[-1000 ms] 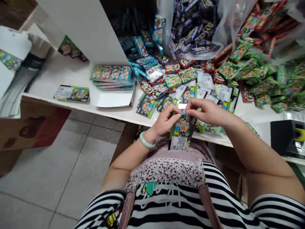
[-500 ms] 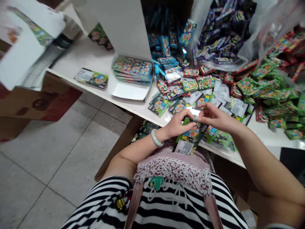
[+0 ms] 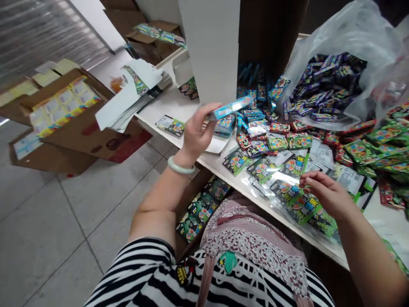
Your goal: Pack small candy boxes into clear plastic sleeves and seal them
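Observation:
Raised above an open white carton point(image 3: 209, 55), my left hand point(image 3: 198, 128) grips a flat packet with a light-blue edge point(image 3: 232, 106). A pale green bangle circles that wrist. Under the held packet, the carton contains a stack of blue-edged packets point(image 3: 225, 125), partly covered. My right hand point(image 3: 329, 194) is over black-and-green printed packets point(image 3: 284, 189) in clear plastic near the table's front edge. Its thumb and finger are drawn together at the tips. I cannot make out whether they pinch the plastic.
Small blue boxes point(image 3: 252, 114), red boxes point(image 3: 279, 128) and green boxes point(image 3: 367, 147) are heaped across the table. A clear bag point(image 3: 380, 40) holds purple boxes point(image 3: 329, 89). One black-and-green packet point(image 3: 170, 125) lies left of the carton. Brown cartons point(image 3: 105, 136) stand on the floor at left.
My left hand has moved left and up, away from my right hand, with a packet in it. My right hand has left the packet formerly at my lap. The view has swung left.

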`<state>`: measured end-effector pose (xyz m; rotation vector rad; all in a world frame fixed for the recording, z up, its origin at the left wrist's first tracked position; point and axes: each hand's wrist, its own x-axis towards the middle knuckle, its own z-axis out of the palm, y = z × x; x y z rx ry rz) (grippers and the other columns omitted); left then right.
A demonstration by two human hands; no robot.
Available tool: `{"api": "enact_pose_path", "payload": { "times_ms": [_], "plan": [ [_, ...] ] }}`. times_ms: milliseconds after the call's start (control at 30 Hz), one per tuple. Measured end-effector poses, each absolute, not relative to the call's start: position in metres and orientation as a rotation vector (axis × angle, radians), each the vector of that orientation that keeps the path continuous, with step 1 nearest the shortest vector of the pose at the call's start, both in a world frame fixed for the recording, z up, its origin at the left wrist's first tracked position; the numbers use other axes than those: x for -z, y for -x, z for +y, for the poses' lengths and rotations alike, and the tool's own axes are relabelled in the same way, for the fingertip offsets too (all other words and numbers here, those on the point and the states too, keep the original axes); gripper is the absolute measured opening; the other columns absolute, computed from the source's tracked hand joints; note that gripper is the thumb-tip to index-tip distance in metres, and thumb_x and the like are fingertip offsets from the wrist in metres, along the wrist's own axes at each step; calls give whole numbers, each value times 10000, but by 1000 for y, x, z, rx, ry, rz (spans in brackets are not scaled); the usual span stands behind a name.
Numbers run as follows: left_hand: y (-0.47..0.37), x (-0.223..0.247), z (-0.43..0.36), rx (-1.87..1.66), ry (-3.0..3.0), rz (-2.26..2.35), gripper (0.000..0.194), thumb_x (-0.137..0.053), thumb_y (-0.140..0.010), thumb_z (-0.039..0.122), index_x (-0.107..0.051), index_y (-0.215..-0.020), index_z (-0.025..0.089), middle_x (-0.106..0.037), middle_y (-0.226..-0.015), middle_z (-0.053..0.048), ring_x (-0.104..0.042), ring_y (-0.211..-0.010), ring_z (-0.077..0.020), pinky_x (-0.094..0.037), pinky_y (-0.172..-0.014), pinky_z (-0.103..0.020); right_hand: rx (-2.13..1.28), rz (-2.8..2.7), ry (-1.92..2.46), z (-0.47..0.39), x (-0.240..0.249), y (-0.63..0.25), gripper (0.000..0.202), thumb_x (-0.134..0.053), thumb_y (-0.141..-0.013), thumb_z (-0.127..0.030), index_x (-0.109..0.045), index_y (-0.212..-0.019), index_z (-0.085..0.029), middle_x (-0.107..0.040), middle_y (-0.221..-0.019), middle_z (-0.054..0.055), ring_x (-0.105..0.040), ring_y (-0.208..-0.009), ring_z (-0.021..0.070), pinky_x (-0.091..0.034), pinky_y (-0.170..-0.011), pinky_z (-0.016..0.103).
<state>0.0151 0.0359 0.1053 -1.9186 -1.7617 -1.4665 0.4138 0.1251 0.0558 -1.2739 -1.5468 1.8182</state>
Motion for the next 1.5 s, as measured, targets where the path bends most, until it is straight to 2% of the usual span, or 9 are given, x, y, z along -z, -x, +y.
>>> {"api": "enact_pose_path", "payload": {
  "times_ms": [100, 267, 467, 600, 733, 900, 1100, 1300, 1500],
  "plan": [
    [36, -75, 82, 1134, 1997, -1884, 297, -473, -965, 292, -602, -1206, 177, -650, -1321, -94, -539, -1333, -243, -367, -1197, -481, -1762, -1666, 1286, 113, -46, -414, 500, -810, -626, -682, -692, -839, -244, -690, -799, 49, -625, -720, 199, -511, -609, 313],
    [66, -20, 111, 1154, 2028, -2220, 253, -585, -870, 305, -631, -1086, 184, -657, -1302, -51, -486, -1333, -242, -252, -1234, -531, -1770, -1752, 1284, 100, -32, -427, 469, -746, -696, -684, -672, -858, -250, -683, -789, 35, -620, -662, 195, -549, -649, 360],
    [22, -8, 99, 1352, 2020, -2134, 601, -738, -806, 436, -529, -1302, 168, -502, -1485, -5, -160, -1527, -336, 51, -1259, -595, -1265, -2088, 1420, 129, -25, -471, 329, -616, -864, -507, -712, -1002, -226, -738, -972, 78, -687, -880, 257, -548, -830, 422],
    [-104, -4, 84, 1104, 2645, -1898, 584, -614, -911, 469, -475, -1395, 175, -482, -1516, -119, -364, -1451, -324, -203, -1235, -576, -700, -2339, 1506, 167, -23, -458, 350, -556, -913, -331, -677, -1195, -164, -693, -1195, 151, -632, -1113, 313, -490, -986, 478],
    [-215, 4, 76, 470, 3072, -1858, 696, -582, -922, 499, -362, -1510, 198, -269, -1648, -153, -141, -1555, -365, -106, -1248, -596, -489, -2675, 1554, 185, -21, -423, 575, -680, -855, -279, -551, -1364, -42, -560, -1398, 246, -507, -1289, 375, -402, -1103, 481],
    [-234, 11, 78, 289, 3074, -1967, 862, -670, -860, 529, -301, -1549, 166, -141, -1680, -178, -33, -1567, -387, -51, -1253, -606, -372, -2834, 1587, 182, -24, -415, 595, -751, -817, -337, -580, -1339, -108, -582, -1335, 219, -533, -1218, 381, -437, -1049, 485],
    [-232, 9, 72, 451, 3150, -1766, 554, -598, -940, 412, -482, -1437, 194, -411, -1576, -157, -161, -1564, -317, -58, -1261, -614, -537, -2575, 1694, 209, -22, -405, 427, -599, -937, -384, -624, -1267, -115, -677, -1177, 201, -615, -1125, 331, -465, -983, 437],
    [-234, 10, 72, 471, 3369, -1460, 333, -509, -986, 222, -592, -1309, 215, -470, -1549, -102, -193, -1560, -284, -211, -1249, -583, -726, -2179, 1909, 243, -12, -386, 785, -776, -777, -317, -430, -1448, -102, -645, -1269, 215, -619, -1141, 326, -466, -973, 420],
    [-222, 18, 80, 782, 3510, -1337, 283, -582, -950, 235, -656, -1223, 243, -568, -1453, -99, -318, -1517, -271, -257, -1239, -558, -1116, -1839, 1873, 262, -15, -400, 170, -751, -728, -237, -622, -807, -159, -614, -667, 2, -570, -641, 160, -483, -699, 303]
  ]
}}
